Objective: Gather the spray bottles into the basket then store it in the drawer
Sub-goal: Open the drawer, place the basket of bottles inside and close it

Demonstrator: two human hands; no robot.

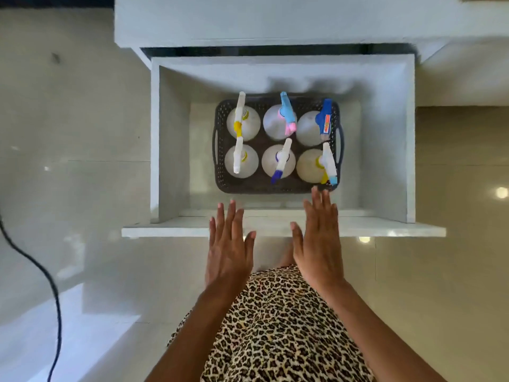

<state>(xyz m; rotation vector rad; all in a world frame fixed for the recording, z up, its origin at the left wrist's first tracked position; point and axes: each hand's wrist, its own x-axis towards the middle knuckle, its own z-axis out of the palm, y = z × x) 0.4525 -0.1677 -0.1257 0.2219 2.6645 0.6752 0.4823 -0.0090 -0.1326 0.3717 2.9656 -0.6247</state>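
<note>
We're holding both hands over the front edge of the drawer (165, 229) — left hand (228, 252) and right hand (319, 244) flat, fingers straight, slightly spread, gripping nothing. The dark perforated plastic basket (261, 188) is sitting on the floor of the boxy pale-grey drawer, carrying six round translucent spray bottles (249, 164) upright in two rows. Right fingertips (326, 196) are lying by the basket's near rim — contact unclear.

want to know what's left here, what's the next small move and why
Probably press both palms on the drawer front and push it shut. The basket already sits inside with six bottles upright in it. The drawer is pulled out, and the left hand and right hand are flat and empty above its front edge.
</note>
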